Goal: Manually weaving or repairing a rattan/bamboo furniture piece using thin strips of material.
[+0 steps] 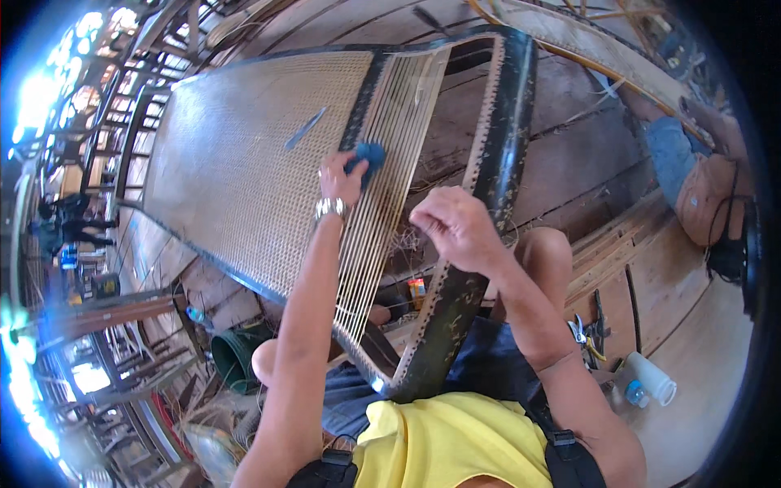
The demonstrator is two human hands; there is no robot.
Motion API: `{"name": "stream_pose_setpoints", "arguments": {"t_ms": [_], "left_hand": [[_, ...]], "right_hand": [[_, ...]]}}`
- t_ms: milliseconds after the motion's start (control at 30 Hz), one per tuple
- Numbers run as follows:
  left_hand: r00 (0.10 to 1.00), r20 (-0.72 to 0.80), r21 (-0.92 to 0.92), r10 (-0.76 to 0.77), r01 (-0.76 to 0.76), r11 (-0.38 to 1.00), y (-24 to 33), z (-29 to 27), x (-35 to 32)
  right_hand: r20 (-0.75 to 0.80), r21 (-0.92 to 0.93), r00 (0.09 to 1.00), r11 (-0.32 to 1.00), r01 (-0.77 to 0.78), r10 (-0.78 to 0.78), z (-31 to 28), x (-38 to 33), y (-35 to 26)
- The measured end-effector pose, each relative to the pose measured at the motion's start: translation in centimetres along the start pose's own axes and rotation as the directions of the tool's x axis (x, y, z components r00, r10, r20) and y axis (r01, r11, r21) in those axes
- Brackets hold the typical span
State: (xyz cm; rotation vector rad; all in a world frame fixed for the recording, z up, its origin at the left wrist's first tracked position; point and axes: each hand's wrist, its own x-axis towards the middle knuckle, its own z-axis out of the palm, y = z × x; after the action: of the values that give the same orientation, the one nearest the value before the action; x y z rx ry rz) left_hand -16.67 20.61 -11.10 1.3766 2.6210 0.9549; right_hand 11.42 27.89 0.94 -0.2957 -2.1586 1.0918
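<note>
Long black frame [504,154] tilted across lap, running 7 to 1 o'clock. Woven cane panel [244,154] fills left part; bare pale strands [382,179] at centre. Left hand [340,177] fingers clamped on blue sponge [370,154] against strands. Right hand [457,226] fingers pinched together; held item not discernible.

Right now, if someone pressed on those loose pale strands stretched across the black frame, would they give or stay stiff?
The strands would probably flex: they are thin and span open space. They look taut, pegged to the black frame, so they would likely spring back. The left hand presses a blue pad on them.
</note>
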Motion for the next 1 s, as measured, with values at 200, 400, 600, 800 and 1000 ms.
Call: {"name": "stream_pose_setpoints", "arguments": {"t_ms": [200, 400, 600, 800, 1000], "left_hand": [[0.968, -0.021, -0.045, -0.25, 0.249, 0.967, -2.5, -10.1, -17.2], [0.952, -0.002, 0.038, -0.305, 0.305, 0.952, -5.6, -18.3, -27.2], [0.966, 0.082, -0.002, -0.246, 0.247, 0.969, -6.5, -18.7, -25.1], [0.983, -0.058, -0.152, -0.176, 0.166, 0.974, 0.1, -13.6, -8.7], [0.975, -0.107, -0.206, -0.192, 0.168, 0.964, 2.7, -2.2, 7.7]], "right_hand": [[0.005, 0.021, 0.996, 0.996, -0.086, 0.086, 1.1, 0.5, -0.8], [0.022, 0.018, 0.993, 0.993, -0.119, 0.119, 2.0, 0.7, -1.0], [0.019, -0.119, 0.989, 0.982, -0.145, 0.148, 1.9, 0.7, -1.6], [-0.013, -0.144, 0.998, 0.987, -0.07, 0.069, 1.9, 0.7, -1.5], [-0.019, -0.146, 0.995, 0.985, -0.096, 0.094, 1.5, 0.9, -1.1]]}}
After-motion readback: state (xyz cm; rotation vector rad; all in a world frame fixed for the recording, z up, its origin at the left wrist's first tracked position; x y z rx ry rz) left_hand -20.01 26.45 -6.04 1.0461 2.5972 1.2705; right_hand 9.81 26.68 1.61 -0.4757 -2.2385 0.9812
